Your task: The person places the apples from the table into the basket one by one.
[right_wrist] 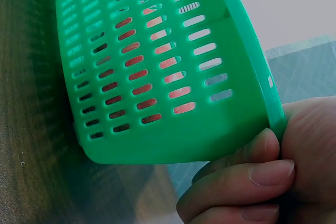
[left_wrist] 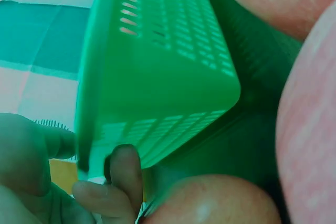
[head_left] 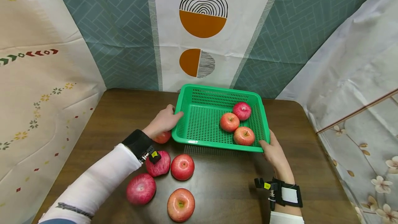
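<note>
A green plastic basket (head_left: 199,123) with slotted walls stands toward the back of the table. Three red apples, one of them a darker red apple (head_left: 242,111), lie in its right half. My left hand (head_left: 164,120) grips the rim at the basket's left side, thumb over the edge; in the left wrist view, curled fingers (left_wrist: 126,174) show below the wall. At the front right corner, my right hand (head_left: 275,153) pinches the rim between thumb and fingers. In the right wrist view, its fingers (right_wrist: 247,179) curl against the outer wall.
Several apples lie on the brown table (head_left: 230,189) left of centre, in front of the basket. A red apple (head_left: 162,137) sits partly hidden beneath my left hand, and another apple (head_left: 181,205) is near the front edge. Patterned cloth (head_left: 214,61) hangs behind the table.
</note>
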`<action>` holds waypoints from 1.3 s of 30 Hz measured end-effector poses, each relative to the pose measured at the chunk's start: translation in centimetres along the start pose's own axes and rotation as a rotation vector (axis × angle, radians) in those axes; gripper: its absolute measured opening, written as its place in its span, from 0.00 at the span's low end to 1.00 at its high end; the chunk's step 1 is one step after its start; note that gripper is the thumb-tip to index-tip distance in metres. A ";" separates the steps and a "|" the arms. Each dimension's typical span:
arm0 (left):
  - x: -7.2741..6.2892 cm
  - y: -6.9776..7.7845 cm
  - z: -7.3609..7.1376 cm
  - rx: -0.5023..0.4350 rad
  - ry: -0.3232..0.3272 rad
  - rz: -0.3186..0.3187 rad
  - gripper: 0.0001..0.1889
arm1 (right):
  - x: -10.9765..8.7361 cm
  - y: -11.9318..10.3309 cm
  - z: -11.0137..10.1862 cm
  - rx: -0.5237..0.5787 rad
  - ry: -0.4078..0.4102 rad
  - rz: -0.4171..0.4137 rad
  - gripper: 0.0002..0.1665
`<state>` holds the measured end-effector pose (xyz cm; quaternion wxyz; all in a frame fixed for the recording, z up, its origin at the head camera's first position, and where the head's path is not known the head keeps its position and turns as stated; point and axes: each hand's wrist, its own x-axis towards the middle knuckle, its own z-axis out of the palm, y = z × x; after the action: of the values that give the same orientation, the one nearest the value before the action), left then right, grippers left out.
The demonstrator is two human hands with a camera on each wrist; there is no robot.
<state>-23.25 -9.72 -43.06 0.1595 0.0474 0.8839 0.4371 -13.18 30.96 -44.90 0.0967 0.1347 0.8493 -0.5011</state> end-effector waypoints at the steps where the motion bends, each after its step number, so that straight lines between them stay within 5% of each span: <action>1: -0.1 0.0 -0.3 0.008 0.006 0.008 0.29 | 0.0 0.0 0.0 0.000 0.002 -0.003 0.43; 12: -1.6 -0.7 -3.2 0.024 0.096 0.050 0.30 | 0.2 0.3 0.0 -0.001 0.001 -0.004 0.43; 23: -3.5 -4.3 -4.5 0.088 0.292 0.256 0.20 | 0.1 0.2 0.1 0.000 0.017 -0.005 0.43; 33: -4.5 -9.6 -4.2 0.107 0.188 0.530 0.17 | 0.2 0.5 -0.2 0.000 0.011 0.022 0.43; 39: -4.7 -11.2 -3.8 0.181 0.127 0.643 0.18 | 0.0 0.4 0.1 0.022 0.016 0.025 0.43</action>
<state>-19.45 -20.50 -48.57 -0.0470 0.3105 0.8671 0.3867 -13.06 31.11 -45.29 0.0947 0.1502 0.8427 -0.5082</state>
